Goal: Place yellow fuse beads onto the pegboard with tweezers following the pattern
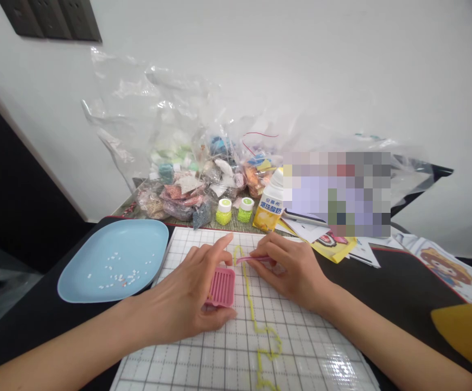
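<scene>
My left hand (191, 288) curls around a small pink ridged tray (222, 288). Its thumb lies along the tray's near edge and its index finger is raised. In my right hand (291, 266) a thin pink stick-like tool (254, 259) is pinched, its tip pointing left. That tip is close to a yellow-green line of tiny pieces (248, 293), which runs down a white gridded board (317, 347) and bends into curves near the bottom. Whether the tool touches the line I cannot tell.
Left of the board is a light blue plate (97, 244) with small white pieces. Behind stand two small jars (223, 213), a yogurt bottle (269, 203) and plastic bags of beads (187, 190). Paper sheets (333, 241) and a yellow object (466, 331) lie to the right.
</scene>
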`<state>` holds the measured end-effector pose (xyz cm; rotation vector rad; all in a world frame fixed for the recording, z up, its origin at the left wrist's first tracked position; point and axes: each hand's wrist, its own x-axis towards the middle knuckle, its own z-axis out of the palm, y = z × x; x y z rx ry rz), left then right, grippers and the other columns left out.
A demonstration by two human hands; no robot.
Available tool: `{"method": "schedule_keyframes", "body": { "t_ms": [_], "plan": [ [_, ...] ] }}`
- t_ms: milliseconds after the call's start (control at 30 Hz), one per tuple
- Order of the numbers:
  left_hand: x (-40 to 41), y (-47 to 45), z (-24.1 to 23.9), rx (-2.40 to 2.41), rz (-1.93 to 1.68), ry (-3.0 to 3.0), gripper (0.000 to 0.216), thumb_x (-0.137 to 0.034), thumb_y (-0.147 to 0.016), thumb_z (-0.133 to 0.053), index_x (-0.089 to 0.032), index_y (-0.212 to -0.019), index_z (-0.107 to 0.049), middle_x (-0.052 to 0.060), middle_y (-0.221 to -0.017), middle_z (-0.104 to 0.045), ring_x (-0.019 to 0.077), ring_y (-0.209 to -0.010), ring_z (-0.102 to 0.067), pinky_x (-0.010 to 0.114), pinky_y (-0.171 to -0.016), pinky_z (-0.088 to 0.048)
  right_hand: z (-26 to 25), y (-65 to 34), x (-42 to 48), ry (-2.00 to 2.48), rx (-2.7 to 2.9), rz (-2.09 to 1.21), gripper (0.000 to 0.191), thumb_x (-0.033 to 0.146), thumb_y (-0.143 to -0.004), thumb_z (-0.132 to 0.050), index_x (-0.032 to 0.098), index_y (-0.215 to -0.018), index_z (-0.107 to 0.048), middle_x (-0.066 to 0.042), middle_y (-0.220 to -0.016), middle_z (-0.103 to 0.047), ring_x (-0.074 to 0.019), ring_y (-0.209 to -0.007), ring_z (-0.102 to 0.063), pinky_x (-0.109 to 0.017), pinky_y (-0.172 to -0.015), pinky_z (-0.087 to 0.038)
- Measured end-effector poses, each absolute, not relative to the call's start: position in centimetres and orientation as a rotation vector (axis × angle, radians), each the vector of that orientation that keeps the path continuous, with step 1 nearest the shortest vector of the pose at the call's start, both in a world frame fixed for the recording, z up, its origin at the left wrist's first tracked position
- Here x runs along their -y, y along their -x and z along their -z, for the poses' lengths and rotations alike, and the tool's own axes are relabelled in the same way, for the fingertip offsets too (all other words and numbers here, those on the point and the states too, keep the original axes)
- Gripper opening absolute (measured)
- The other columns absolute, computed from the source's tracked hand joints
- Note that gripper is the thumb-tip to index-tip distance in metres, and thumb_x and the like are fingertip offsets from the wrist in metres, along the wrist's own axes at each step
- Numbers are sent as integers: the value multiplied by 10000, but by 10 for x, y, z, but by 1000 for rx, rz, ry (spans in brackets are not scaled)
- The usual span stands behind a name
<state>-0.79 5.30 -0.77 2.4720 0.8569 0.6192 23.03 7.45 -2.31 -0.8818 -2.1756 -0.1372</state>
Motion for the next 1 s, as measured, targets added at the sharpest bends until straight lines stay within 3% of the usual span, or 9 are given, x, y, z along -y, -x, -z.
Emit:
{"method": "schedule_keyframes", "body": {
  "t_ms": [667,1000],
  "plan": [
    [-50,4,-2,-911,-507,-2530,1087,-125,-783,-686,-356,-1451,140,98,-1306,-518,326,-1161,-474,558,-942,-409,24,-230,-75,869,2168,147,119,270,-876,-621,165,-819,-625,-6,-760,-626,-74,-549,-537,-201,-483,-398],
    [-52,7,8,-866,-605,-2510,1026,-204,-804,-641,-345,-1473,124,90,-1278,-500,316,-1119,-488,550,-941,-418,22,-231,-74,856,2099,99,120,273,-900,-588,167,-849,-612,-23,-753,-636,-84,-554,-515,-212,-491,-420]
  ]
}}
